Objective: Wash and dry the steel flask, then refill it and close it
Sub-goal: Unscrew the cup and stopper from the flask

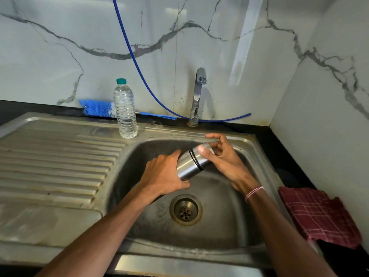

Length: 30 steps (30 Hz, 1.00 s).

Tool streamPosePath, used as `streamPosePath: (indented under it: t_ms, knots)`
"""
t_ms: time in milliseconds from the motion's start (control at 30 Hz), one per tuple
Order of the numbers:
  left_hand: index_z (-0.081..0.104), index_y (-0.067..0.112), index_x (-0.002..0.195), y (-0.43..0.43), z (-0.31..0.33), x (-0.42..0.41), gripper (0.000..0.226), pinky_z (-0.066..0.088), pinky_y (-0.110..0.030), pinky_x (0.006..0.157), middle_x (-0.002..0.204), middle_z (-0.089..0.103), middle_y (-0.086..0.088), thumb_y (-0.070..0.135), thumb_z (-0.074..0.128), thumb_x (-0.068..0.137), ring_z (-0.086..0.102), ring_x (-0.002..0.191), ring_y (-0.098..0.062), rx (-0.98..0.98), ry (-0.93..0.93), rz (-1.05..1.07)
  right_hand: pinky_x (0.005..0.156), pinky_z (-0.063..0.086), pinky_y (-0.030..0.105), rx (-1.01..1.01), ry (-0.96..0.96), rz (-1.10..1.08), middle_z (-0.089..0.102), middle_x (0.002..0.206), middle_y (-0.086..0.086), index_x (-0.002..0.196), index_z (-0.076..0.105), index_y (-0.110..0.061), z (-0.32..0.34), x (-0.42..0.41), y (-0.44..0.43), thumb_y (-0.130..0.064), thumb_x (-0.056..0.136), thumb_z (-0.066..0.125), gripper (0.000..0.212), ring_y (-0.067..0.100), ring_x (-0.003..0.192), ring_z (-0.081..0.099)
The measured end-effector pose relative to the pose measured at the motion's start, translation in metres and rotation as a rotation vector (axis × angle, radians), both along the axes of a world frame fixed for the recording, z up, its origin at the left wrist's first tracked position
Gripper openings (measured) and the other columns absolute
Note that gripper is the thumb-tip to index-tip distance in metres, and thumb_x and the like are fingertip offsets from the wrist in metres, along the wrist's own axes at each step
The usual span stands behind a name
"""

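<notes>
A steel flask [188, 164] lies tilted over the sink basin [219, 220], its cap end pointing up and to the right. My left hand [164, 173] grips the flask's body from the left. My right hand [221, 156] curls its fingers and thumb round the steel cap [205, 151], which sits on the flask above a black ring. The tap [198, 92] stands behind the basin with no water running. A clear plastic water bottle [125, 109] with a green cap stands upright on the sink's back rim.
A blue bottle brush [97, 108] lies along the wall behind the water bottle. A red checked cloth [317, 214] rests on the dark counter at the right. The ribbed steel drainboard [56, 162] stretches to the left. A blue hose [135, 62] hangs down the marble wall.
</notes>
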<state>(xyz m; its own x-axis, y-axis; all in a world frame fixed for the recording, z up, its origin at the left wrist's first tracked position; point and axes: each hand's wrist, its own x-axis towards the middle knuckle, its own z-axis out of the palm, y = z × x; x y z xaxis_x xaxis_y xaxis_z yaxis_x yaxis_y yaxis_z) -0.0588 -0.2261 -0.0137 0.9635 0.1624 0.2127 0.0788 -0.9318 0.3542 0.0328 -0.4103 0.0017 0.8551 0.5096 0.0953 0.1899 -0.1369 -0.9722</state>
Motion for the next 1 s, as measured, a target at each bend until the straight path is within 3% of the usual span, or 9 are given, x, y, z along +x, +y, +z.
streamPosePath:
  t_ms: [133,300,533,633,700,767,867,933,1000]
  knots:
    - [0.051,0.032,0.130,0.001,-0.005,0.001,0.081,0.056,-0.035,0.085,0.118,0.069,0.003,0.053,0.089,0.062,0.066,0.099,-0.018,-0.061,0.000,-0.017,0.089,0.062,0.034,0.017,-0.056,-0.063,0.072,0.115,0.006,0.131,0.051,-0.034,0.006,0.000,-0.003,-0.033,0.062,0.095,0.082,0.018,0.105,0.073]
    - [0.052,0.031,0.131,0.001,-0.009,0.004,0.081,0.059,-0.035,0.086,0.119,0.068,0.005,0.051,0.090,0.062,0.066,0.097,-0.015,-0.175,-0.029,-0.036,0.099,0.059,0.044,0.136,-0.070,0.044,0.076,0.121,0.007,0.138,0.045,-0.018,0.021,-0.004,-0.011,0.003,0.066,0.088,0.087,0.022,0.112,0.073]
    - [0.056,0.034,0.124,0.002,-0.018,0.008,0.080,0.060,-0.032,0.080,0.110,0.070,0.010,0.069,0.085,0.058,0.067,0.092,-0.009,-0.286,-0.076,-0.068,0.107,0.054,0.049,0.078,-0.141,0.064,0.071,0.131,0.000,0.144,0.044,-0.025,0.018,-0.006,-0.007,-0.007,0.067,0.092,0.093,0.018,0.123,0.067]
    - [0.056,0.037,0.124,0.002,-0.019,0.010,0.087,0.059,-0.034,0.084,0.110,0.070,0.014,0.079,0.082,0.053,0.067,0.096,-0.005,-0.431,-0.090,-0.085,0.107,0.053,0.038,0.149,-0.145,0.013,0.063,0.143,-0.006,0.150,0.040,-0.033,0.014,-0.006,-0.003,-0.041,0.074,0.091,0.093,0.014,0.130,0.061]
    - [0.056,0.037,0.128,0.004,-0.017,0.011,0.090,0.058,-0.037,0.092,0.115,0.070,0.014,0.076,0.086,0.053,0.067,0.104,-0.004,-0.598,-0.094,-0.112,0.107,0.053,0.041,0.216,-0.117,-0.031,0.065,0.139,-0.003,0.150,0.041,-0.031,0.008,-0.006,0.000,-0.061,0.087,0.071,0.076,0.016,0.128,0.063]
    - [0.056,0.034,0.131,0.010,-0.016,0.011,0.083,0.056,-0.037,0.097,0.118,0.071,0.011,0.062,0.090,0.061,0.067,0.110,-0.006,-0.785,-0.097,-0.153,0.104,0.055,0.050,0.199,-0.061,-0.040,0.071,0.128,0.000,0.145,0.050,-0.028,0.002,-0.006,0.005,-0.061,0.098,0.046,0.058,0.019,0.118,0.069]
    - [0.054,0.025,0.132,0.011,-0.008,0.006,0.068,0.049,-0.021,0.095,0.118,0.072,0.013,0.051,0.084,0.076,0.064,0.114,-0.003,-1.025,-0.098,-0.196,0.097,0.059,0.047,0.144,0.080,0.016,0.073,0.120,0.009,0.133,0.060,-0.025,-0.008,-0.009,0.011,-0.066,0.096,0.029,0.064,0.022,0.106,0.073]
    - [0.053,0.022,0.134,0.011,-0.002,0.003,0.054,0.047,-0.018,0.097,0.120,0.072,0.016,0.044,0.071,0.089,0.061,0.118,0.000,-1.127,-0.124,-0.208,0.095,0.060,0.037,0.099,0.087,0.130,0.073,0.120,0.005,0.132,0.059,-0.026,-0.014,-0.015,0.014,-0.069,0.100,0.033,0.059,0.019,0.109,0.072]
    - [0.053,0.023,0.134,0.012,0.004,0.001,0.047,0.047,-0.014,0.096,0.121,0.072,0.019,0.036,0.058,0.090,0.060,0.120,0.003,-1.204,-0.141,-0.216,0.098,0.057,0.031,-0.021,0.017,0.249,0.071,0.124,0.000,0.135,0.053,-0.030,-0.018,-0.019,0.018,-0.070,0.086,0.065,0.064,0.012,0.115,0.069]
